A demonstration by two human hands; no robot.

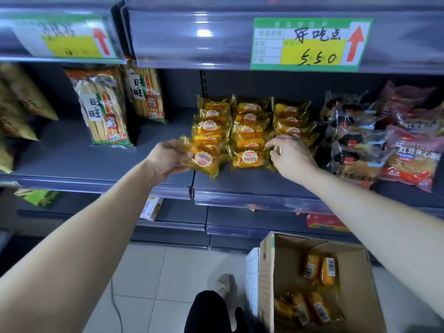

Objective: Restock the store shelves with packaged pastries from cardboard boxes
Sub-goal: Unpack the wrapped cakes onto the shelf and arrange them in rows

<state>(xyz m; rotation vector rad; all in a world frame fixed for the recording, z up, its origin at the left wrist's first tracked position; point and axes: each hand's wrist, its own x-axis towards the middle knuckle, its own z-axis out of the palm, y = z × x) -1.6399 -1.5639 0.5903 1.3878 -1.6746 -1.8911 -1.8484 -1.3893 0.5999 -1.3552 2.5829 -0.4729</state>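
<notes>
Left hand (168,157) holding one pastry (204,162), three rows (249,131)

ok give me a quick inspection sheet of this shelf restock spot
surface: grey shelf, partly filled
job's things: yellow pastry packs in three rows; more in the cardboard box on the floor
clutter: rice cracker bags left, red bean breads right
grippers: left hand holds a front pack; right hand lies on the right row, grip hidden
cables: thin cord on the floor tiles
surroundings: price tag above, reading 5.50
</notes>
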